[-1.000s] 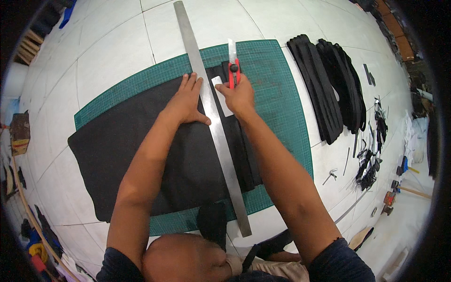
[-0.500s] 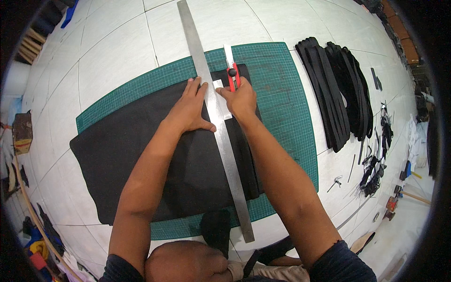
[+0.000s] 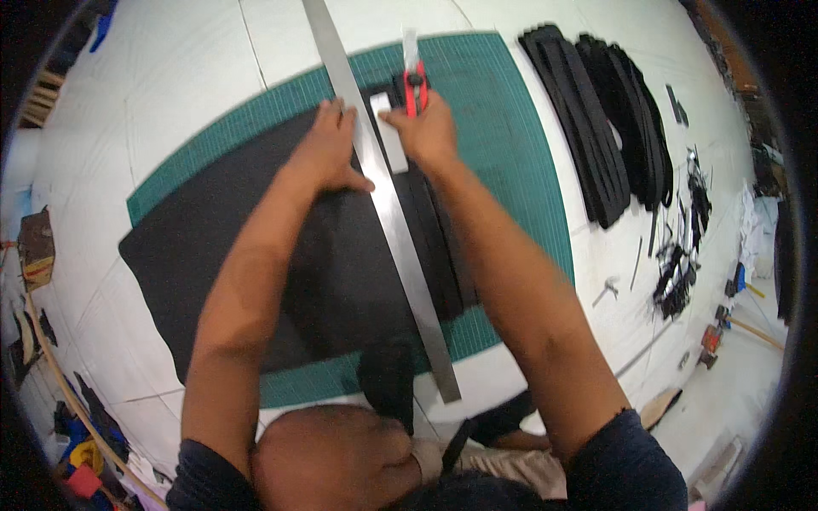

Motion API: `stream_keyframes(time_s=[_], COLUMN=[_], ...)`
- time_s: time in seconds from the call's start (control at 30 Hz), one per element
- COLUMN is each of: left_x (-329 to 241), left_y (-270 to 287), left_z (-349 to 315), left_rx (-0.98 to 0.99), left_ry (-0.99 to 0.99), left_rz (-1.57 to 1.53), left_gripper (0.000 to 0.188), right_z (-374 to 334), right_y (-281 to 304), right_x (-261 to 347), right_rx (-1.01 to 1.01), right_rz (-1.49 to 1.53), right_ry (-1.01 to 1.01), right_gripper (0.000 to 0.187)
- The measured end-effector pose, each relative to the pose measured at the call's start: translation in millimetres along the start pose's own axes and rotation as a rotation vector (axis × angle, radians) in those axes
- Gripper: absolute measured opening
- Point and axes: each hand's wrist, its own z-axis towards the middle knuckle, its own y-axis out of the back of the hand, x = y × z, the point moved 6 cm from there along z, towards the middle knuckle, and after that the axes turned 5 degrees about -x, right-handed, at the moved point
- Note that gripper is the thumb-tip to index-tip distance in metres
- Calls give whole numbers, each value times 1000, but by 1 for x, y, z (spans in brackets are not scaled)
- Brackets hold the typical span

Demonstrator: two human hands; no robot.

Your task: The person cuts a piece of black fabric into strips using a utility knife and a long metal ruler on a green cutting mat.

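A long steel ruler (image 3: 396,221) lies slantwise across folded black fabric (image 3: 221,221) on a green cutting mat (image 3: 528,187). My left hand (image 3: 319,153) presses on the ruler's left side, fingers stretched, thumb reaching onto the metal. To the right of the ruler, my right hand (image 3: 433,132) is closed round a red utility knife (image 3: 415,83), whose wide blade points away from me. The thumb side of that hand touches a short white strip (image 3: 393,145) lying alongside the ruler. Layered edges of the fabric show right of the ruler.
Bundles of black straps (image 3: 575,128) lie on the tiled floor right of the mat. Black scraps (image 3: 677,285) are scattered nearer me, beside a small metal piece (image 3: 606,291). A wooden-handled hammer (image 3: 750,330) rests at far right; a wooden pole (image 3: 68,383) runs along the left.
The whole scene sits higher in the picture as the view has shifted. Both hands keep nearly the same places on the ruler and strip, and the right still grips the knife.
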Motion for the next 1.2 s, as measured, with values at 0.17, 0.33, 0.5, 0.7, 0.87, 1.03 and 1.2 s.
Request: stream_keyframes(time_s=[0.17, 0.33, 0.5, 0.7, 0.87, 1.03, 1.2], left_x=[12, 18, 23, 26, 24, 37, 11], left_y=[-3, -12, -19, -23, -23, -17, -9], left_z=[-7, 0, 3, 3, -1, -1, 0], left_rx=[22, -10, 4, 25, 6, -36, 153], left_ry=[40, -24, -37, -17, -20, -54, -3], left_rz=[259, 148, 182, 199, 194, 154, 143], left_gripper=[133, 139, 143, 145, 143, 140, 147], right_z=[-87, -229, -311, -315, -318, -321, -321], right_y=[81, 154, 150, 128, 130, 122, 128], right_x=[-26, -125, -150, -145, -152, -152, -159], right_rx=[141, 179, 265, 179, 167, 115, 122], right_rz=[171, 120, 52, 24, 14, 112, 79], right_ry=[-72, -296, -356, -346, -364, -339, -334], right_gripper=[39, 38, 38, 38, 35, 32, 31])
